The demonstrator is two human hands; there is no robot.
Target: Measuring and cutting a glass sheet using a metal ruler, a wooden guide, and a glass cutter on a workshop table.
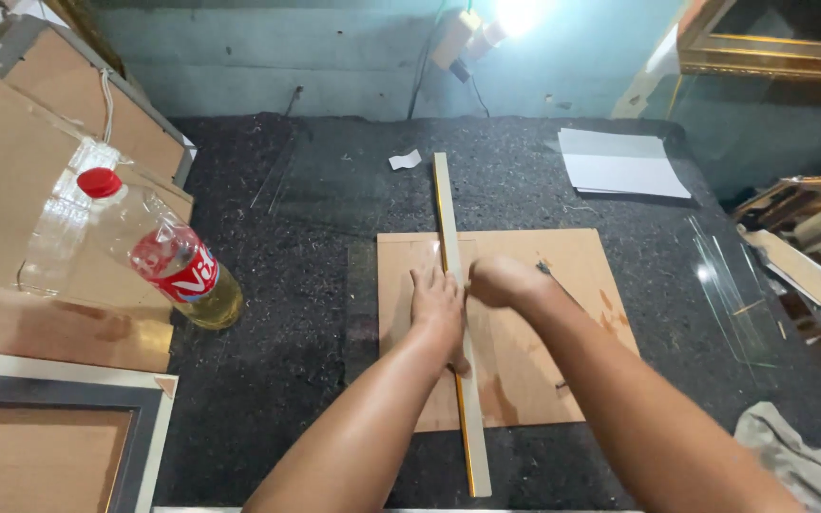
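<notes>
Centrally, a brown board [525, 313] lay on the dark speckled table [315, 285], and a long pale ruler [450, 247] ran across it from twelve o'clock to six. Both forearms reached up from six o'clock. Left hand [437, 304] lay palm-down, fingers spread flat, pressing the ruler near the board's middle. Right hand [501, 281], just at its three o'clock side, was curled into a loose fist against the ruler's edge; whether it held something I could not tell. At nine o'clock stood a tilted plastic bottle [168, 252] with a red cap
</notes>
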